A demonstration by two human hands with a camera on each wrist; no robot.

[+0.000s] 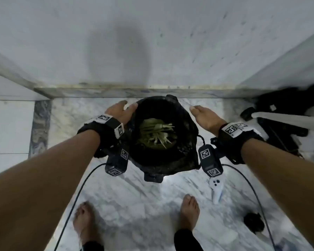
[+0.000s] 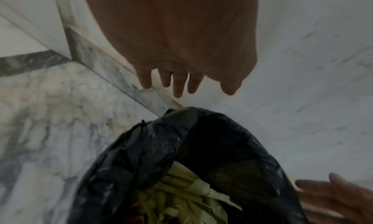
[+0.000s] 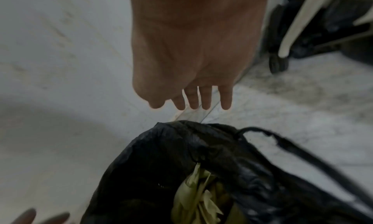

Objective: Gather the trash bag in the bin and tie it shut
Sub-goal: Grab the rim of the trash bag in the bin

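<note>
A black trash bag (image 1: pixel 186 134) lines a small dark bin (image 1: pixel 153 177) on the marble floor by the wall; green leafy scraps (image 1: pixel 157 134) lie inside. My left hand (image 1: pixel 121 110) hovers at the bag's left rim with straight, spread fingers and holds nothing. On the other side my right hand (image 1: pixel 204 115) is open too, a little clear of the rim. The left wrist view shows the left hand (image 2: pixel 181 77) above the bag (image 2: pixel 161 147), not touching it. Likewise the right hand (image 3: pixel 193 98) sits above the bag (image 3: pixel 201 155), beside a loose strap of plastic (image 3: pixel 292 147).
The wall (image 1: pixel 152 42) and a marble skirting (image 1: pixel 134 91) run just behind the bin. A black wheeled object with a pale bar (image 1: pixel 286 120) stands at right. A white controller (image 1: pixel 217 189) dangles, cables trail on the floor, and my bare feet (image 1: pixel 188 211) stand close.
</note>
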